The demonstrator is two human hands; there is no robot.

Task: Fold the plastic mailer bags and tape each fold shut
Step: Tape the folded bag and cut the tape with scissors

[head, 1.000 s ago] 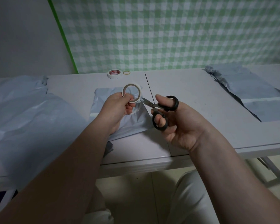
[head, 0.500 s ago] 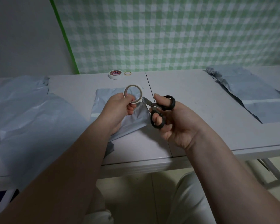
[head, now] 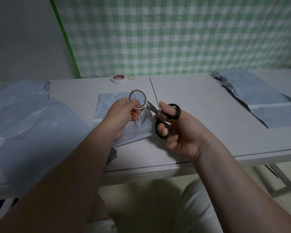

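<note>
Hands of a person are hovering close together at the centre of the frame, above a pale grey worktop (head: 200, 106). The left hand (head: 124, 113) is holding a white tape roll (head: 137, 99) upright, its fingers (head: 134, 113) curled round the roll's lower rim. The right hand (head: 180, 132) is gripping black-handled scissors (head: 165, 118), thumb through the upper loop and fingers clamped through the lower one. The short blades are pointing left, their tips just beside the roll's right edge; whether they are touching tape cannot be told.

Directly beneath the hands, a folded grey mailer bag (head: 106, 101) is lying flat on the worktop. More mailer bags (head: 32, 125) are lying spread across the left of the frame, and another pile (head: 259, 98) is lying at the upper right. A second tape roll (head: 118, 79) and a yellow rubber band (head: 131, 77) are sitting just beside each other near the worktop's far edge, in front of a green-and-white checked cloth (head: 175, 34).
</note>
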